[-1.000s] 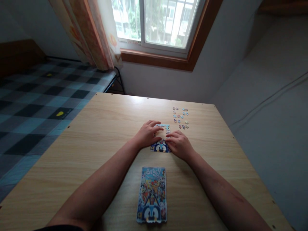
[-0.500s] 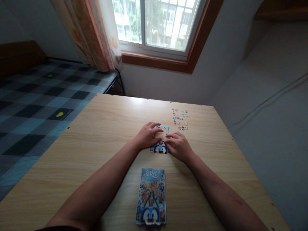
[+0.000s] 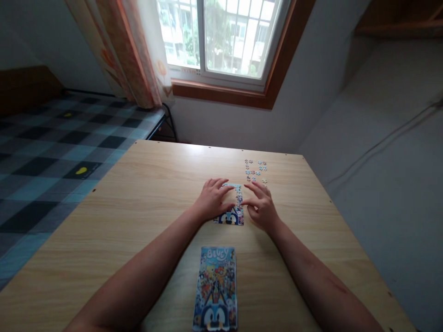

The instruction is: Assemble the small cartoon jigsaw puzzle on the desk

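A partly joined jigsaw puzzle (image 3: pixel 229 219) lies on the wooden table, its blue dog face along the near edge and a gap in its middle. My left hand (image 3: pixel 213 199) rests over the puzzle's left side, fingers spread and reaching across it, hiding that side. Just off the right edge is my right hand (image 3: pixel 260 205), its fingers apart and nothing visible between them. Beyond the right hand, loose puzzle pieces (image 3: pixel 253 172) lie in small groups; the hand covers the nearest of them.
A Bluey picture packet (image 3: pixel 216 288) lies on the table (image 3: pixel 155 258) between my forearms. Left of the table stands a bed (image 3: pixel 69 152) with a checked cover. A curtained window (image 3: pixel 235 41) is in the far wall, and a cable (image 3: pixel 380 140) runs along the right wall.
My right hand has lifted off the puzzle's right edge and spread its fingers, uncovering the lower right corner. My left hand stays over the left side. The view has shifted slightly.
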Available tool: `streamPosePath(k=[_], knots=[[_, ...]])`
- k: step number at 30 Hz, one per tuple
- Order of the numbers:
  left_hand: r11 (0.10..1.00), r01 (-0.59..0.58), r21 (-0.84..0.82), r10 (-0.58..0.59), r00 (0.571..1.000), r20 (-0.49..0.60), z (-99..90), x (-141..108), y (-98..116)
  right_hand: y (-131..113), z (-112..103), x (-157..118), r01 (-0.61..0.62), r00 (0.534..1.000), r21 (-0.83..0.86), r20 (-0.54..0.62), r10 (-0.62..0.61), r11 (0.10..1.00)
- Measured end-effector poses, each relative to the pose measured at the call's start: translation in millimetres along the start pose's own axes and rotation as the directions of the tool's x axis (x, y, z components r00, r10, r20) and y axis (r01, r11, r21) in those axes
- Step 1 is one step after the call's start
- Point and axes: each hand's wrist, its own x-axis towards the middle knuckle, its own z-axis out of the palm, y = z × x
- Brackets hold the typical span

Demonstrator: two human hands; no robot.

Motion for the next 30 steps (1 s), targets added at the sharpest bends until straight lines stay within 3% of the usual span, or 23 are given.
streamPosePath(k=[5,14,17,21,24,26,28,30], knots=[[1.000,0.011,0.011,-0.012,1.000,0.028,0.9,0,1,-2,5,-1,0.053,0.988,0.023,0.144,-0.055,0.998],[0.999,0.042,0.008,-0.042,0.998,0.053,2.5,0,1,-1,12,0,0.017,0.979,0.007,0.202,-0.018,1.000],[0.999,0.048,0.015,-0.049,0.996,0.075,1.2,-1,1,-3,11,0,0.020,0.992,0.046,0.121,-0.026,0.999],[0.999,0.051,0.015,-0.052,0.992,0.111,-1.1,-1,1,-2,6,2,-0.068,0.985,0.085,-0.155,0.080,0.994],[0.996,0.085,0.036,-0.088,0.992,0.094,-1.0,0,-1,10,2,3,-0.205,0.907,0.114,-0.351,0.233,0.972],[0.983,0.167,0.074,-0.171,0.984,0.053,-0.1,1,-4,25,1,3,-0.316,0.816,0.191,-0.446,0.369,0.929],[0.950,0.290,0.115,-0.292,0.956,0.004,0.5,2,-9,45,3,2,-0.427,0.685,0.337,-0.486,0.543,0.839],[0.904,0.402,0.148,-0.401,0.915,-0.035,0.2,2,-16,64,7,0,-0.511,0.517,0.501,-0.470,0.716,0.698]])
